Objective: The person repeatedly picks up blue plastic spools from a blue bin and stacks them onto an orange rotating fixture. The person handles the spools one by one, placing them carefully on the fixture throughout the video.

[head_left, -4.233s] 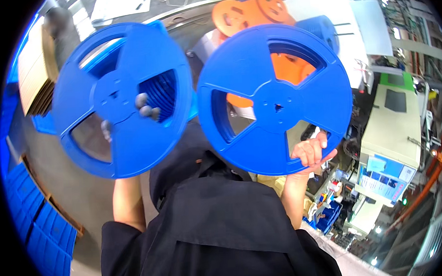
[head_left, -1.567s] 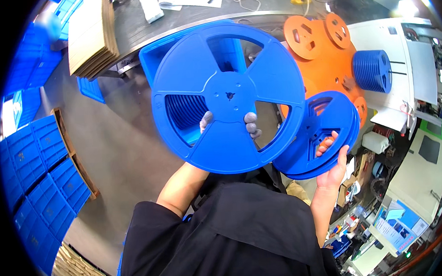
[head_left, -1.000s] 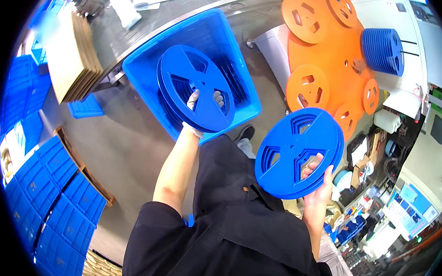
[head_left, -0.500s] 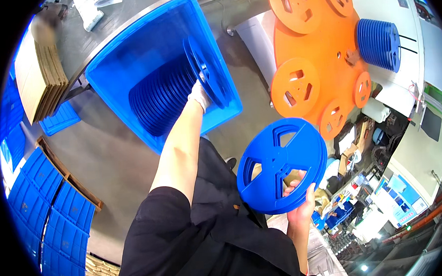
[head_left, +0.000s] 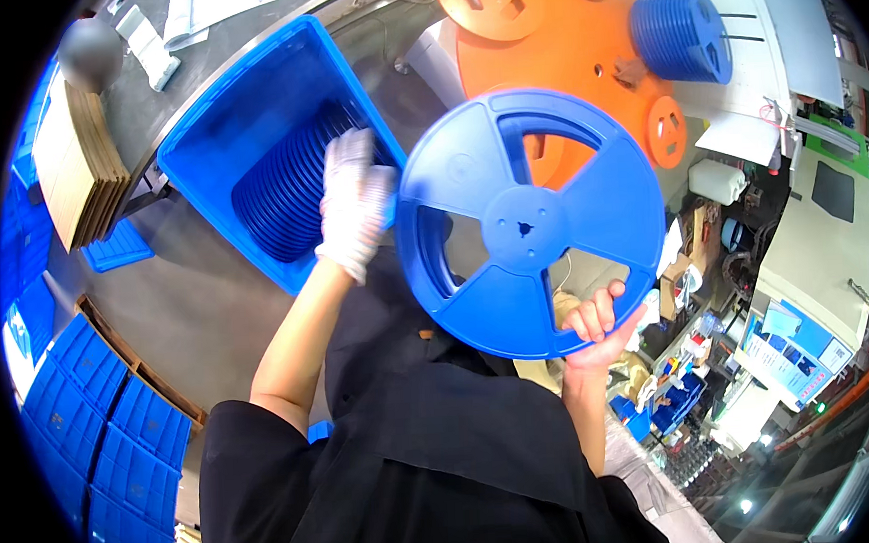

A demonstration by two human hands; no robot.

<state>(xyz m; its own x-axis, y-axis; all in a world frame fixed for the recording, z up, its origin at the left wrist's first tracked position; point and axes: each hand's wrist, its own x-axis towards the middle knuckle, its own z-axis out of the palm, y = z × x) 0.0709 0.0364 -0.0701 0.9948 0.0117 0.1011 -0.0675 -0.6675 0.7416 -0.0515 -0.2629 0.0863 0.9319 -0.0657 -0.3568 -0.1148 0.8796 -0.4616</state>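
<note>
My right hand (head_left: 599,324) grips the lower right rim of a blue plastic reel (head_left: 525,218), its fingers coming through one of the wide cutouts. The reel's flat face is turned up to me; further blue edges show through its cutouts, but I cannot tell how many reels are held. My left hand (head_left: 350,202), in a white glove, is blurred, with its fingers stretched out and nothing seen in them. It hovers over the near right side of a blue bin (head_left: 212,116). Inside the bin lies a long row of blue reels (head_left: 288,191), partly hidden by that hand.
Beyond the held reel stands an orange round table (head_left: 561,58) with orange discs. A stack of blue reels (head_left: 673,38) sits by its right side on rods. Flattened cardboard (head_left: 80,167) leans at the grey workbench (head_left: 235,31); blue crates (head_left: 99,427) stand at the left.
My left hand has let go of the reel in the bin and come back toward me. My right hand has raised the held reel and turned its face toward me.
</note>
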